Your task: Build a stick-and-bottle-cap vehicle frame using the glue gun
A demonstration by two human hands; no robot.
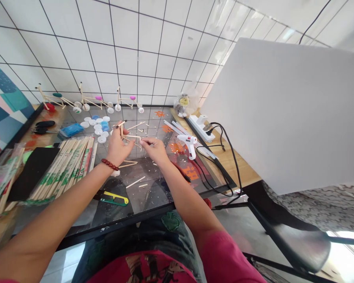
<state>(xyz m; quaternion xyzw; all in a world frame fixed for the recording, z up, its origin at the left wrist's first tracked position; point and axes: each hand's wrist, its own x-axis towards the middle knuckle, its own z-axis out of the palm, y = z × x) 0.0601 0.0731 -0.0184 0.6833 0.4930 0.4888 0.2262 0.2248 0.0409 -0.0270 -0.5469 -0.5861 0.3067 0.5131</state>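
Note:
My left hand (pixel 120 146), with a red bead bracelet at the wrist, is closed around a small frame of wooden sticks (pixel 131 136). A dark-tipped crosspiece rises from the frame by my left fingers. My right hand (pixel 153 149) pinches the frame's right end between thumb and fingers. Below my hands, a V of joined sticks (pixel 129 163) and loose cut stick pieces (pixel 135 182) lie on the mat. To the left are white and blue bottle caps (pixel 98 126). A white glue gun (pixel 189 144) sits right of my right hand.
Three small stick tricycles (pixel 97 98) stand along the back. Bundled chopsticks (pixel 63 167) and black sheet material (pixel 32 173) lie left. A yellow-green utility knife (pixel 115 197) rests in front. Glue sticks (pixel 177 129), a power strip (pixel 200 127) and black cables (pixel 237 165) are right.

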